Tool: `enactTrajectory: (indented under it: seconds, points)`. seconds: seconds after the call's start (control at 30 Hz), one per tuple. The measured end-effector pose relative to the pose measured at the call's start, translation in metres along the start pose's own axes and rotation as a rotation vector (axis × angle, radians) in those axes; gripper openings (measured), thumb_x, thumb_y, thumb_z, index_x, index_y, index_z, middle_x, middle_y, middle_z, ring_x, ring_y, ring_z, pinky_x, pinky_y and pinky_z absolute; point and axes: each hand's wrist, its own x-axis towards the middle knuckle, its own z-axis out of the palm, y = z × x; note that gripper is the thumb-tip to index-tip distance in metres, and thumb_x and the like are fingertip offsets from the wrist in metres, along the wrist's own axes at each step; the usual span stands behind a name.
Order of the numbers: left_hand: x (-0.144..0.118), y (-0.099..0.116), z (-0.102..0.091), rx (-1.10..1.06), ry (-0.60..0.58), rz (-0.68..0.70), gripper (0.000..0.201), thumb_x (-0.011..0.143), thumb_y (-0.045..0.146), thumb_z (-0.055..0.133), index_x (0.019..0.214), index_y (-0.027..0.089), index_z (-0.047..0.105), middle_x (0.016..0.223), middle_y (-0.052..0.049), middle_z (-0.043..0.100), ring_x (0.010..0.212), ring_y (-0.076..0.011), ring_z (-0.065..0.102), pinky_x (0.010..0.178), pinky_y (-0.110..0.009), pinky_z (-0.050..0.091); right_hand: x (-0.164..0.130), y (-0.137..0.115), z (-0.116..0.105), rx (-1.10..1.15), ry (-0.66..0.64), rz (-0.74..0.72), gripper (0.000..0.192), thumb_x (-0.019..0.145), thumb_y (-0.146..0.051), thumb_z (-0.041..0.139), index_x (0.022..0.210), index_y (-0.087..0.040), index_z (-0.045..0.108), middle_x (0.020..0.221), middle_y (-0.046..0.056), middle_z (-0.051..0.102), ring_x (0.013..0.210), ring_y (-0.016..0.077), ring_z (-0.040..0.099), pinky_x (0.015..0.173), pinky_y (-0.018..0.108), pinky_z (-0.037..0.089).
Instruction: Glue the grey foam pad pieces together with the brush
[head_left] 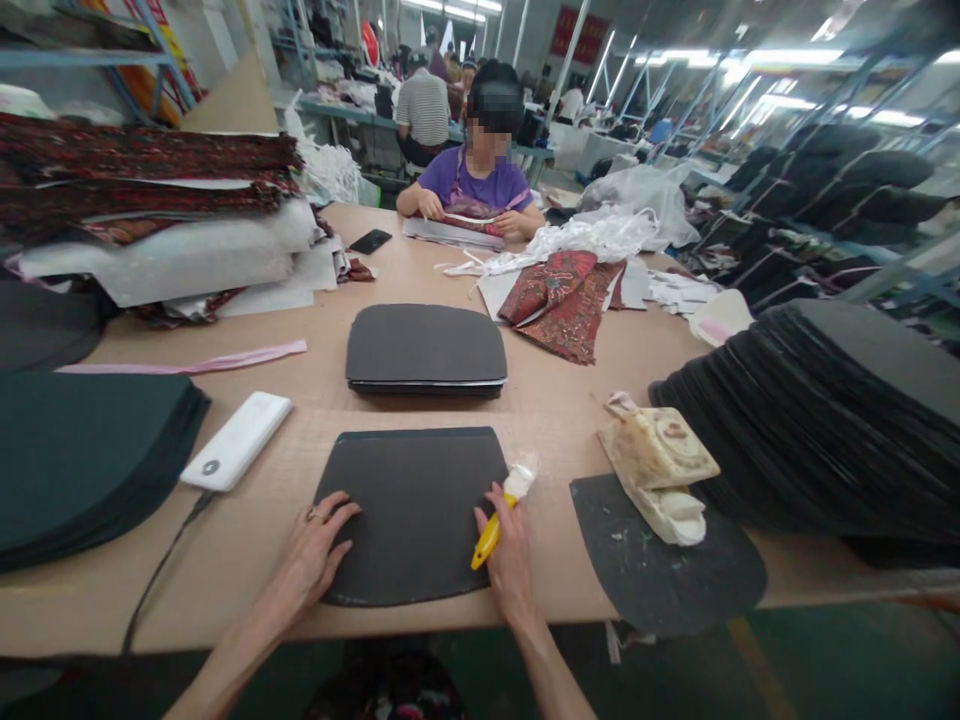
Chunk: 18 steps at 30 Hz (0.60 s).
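Two hands on a dark panel at the table's near edge.

The left hand (313, 555) lies flat and unclenched on the dark panel (412, 510), grasping nothing. The right hand (510, 560) is clenched around a yellow-handled brush (501, 515), whose whitish tip points up and away from the grip, at the panel's right edge.

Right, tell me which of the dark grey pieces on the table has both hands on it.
The single flat piece at the near edge: left hand presses its left side, right hand, holding a yellow brush, rests on its right edge.
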Motion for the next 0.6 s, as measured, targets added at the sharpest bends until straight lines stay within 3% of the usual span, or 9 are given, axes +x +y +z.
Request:
enactTrajectory:
  seconds: [0.27,0.47,0.6]
  points:
    - [-0.003,0.019,-0.01,-0.038,0.0,-0.075,0.033,0.074,0.014,0.048,0.104,0.022,0.059,0.117,-0.008,0.053,0.099,-0.0239,0.051,0.087,-0.041,0.046,0.037,0.0,0.02,-0.02,-0.038,-0.102,0.03,0.089,-0.035,0.046,0.108,-0.016,0.057,0.119,0.015,0.056,0.109,0.0263,0.051,0.088,0.045,0.044]
    - [-0.016,0.025,0.001,0.006,0.043,-0.17,0.03,0.077,0.016,0.05,0.104,0.024,0.059,0.118,-0.007,0.054,0.1,-0.0257,0.05,0.084,-0.045,0.047,0.032,0.007,0.029,-0.185,-0.053,-0.203,0.033,0.088,-0.038,0.047,0.109,-0.014,0.056,0.12,0.016,0.057,0.105,0.0274,0.051,0.089,0.047,0.041]
    - [-0.003,0.043,-0.002,-0.041,0.064,-0.21,0.022,0.079,0.015,0.05,0.098,0.021,0.06,0.117,-0.009,0.055,0.104,-0.026,0.049,0.086,-0.046,0.047,0.03,0.008,0.028,-0.236,-0.056,-0.242,0.034,0.088,-0.04,0.046,0.109,-0.014,0.055,0.122,0.016,0.056,0.103,0.0269,0.052,0.088,0.045,0.041]
